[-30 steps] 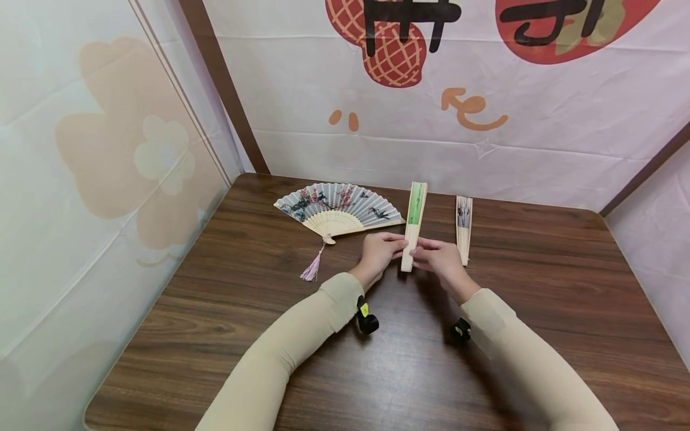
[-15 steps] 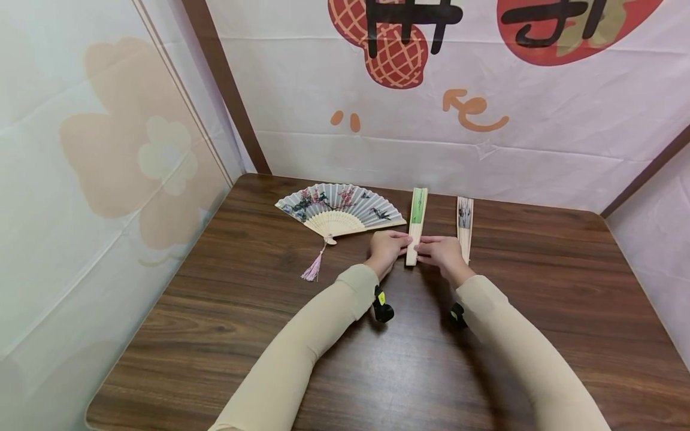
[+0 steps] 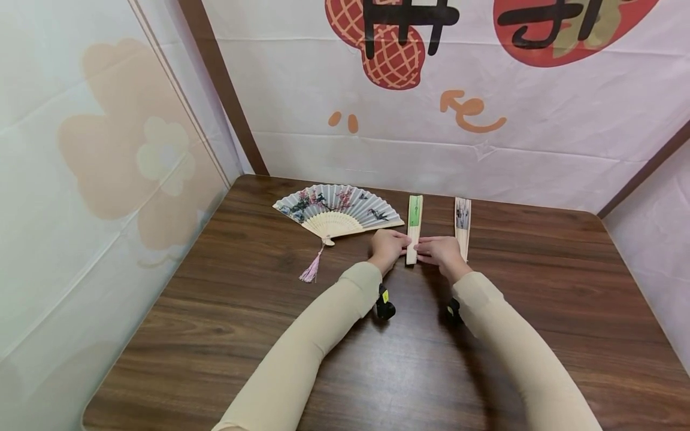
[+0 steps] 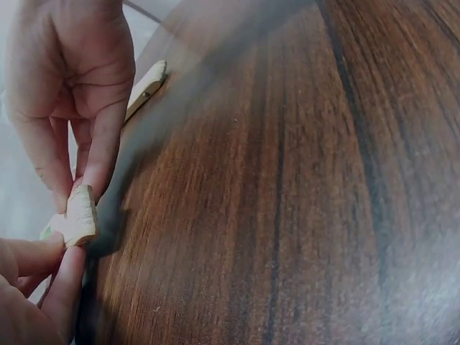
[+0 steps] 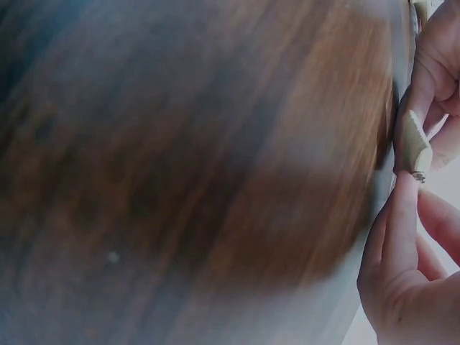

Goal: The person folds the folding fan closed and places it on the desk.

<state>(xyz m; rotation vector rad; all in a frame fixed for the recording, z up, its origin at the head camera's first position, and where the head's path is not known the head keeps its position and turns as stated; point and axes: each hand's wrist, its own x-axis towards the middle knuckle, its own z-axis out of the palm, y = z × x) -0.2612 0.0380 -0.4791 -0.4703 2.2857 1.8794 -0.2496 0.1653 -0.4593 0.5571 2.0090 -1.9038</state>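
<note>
The fingers of both hands pinch the near, handle end of a closed green fan (image 3: 413,230), which lies flat on the table (image 3: 259,323) and points away from the person. The left hand (image 3: 387,248) grips it from its left side, thumb and fingers (image 4: 100,154) pressed on the pale wooden end; the right hand (image 3: 443,251) grips it from the right, its fingers (image 5: 402,223) clamped on the same end. Just left of the left hand lies an open fan (image 3: 336,211) painted with blossoms and birds, a pink tassel (image 3: 311,270) trailing from its pivot toward the person. Just beyond the right hand lies another closed fan (image 3: 462,222) with dark markings, parallel to the green one and apart from it. The backdrop (image 3: 431,90) behind the table carries large black characters over red shapes, cut off at the top and unreadable.
</note>
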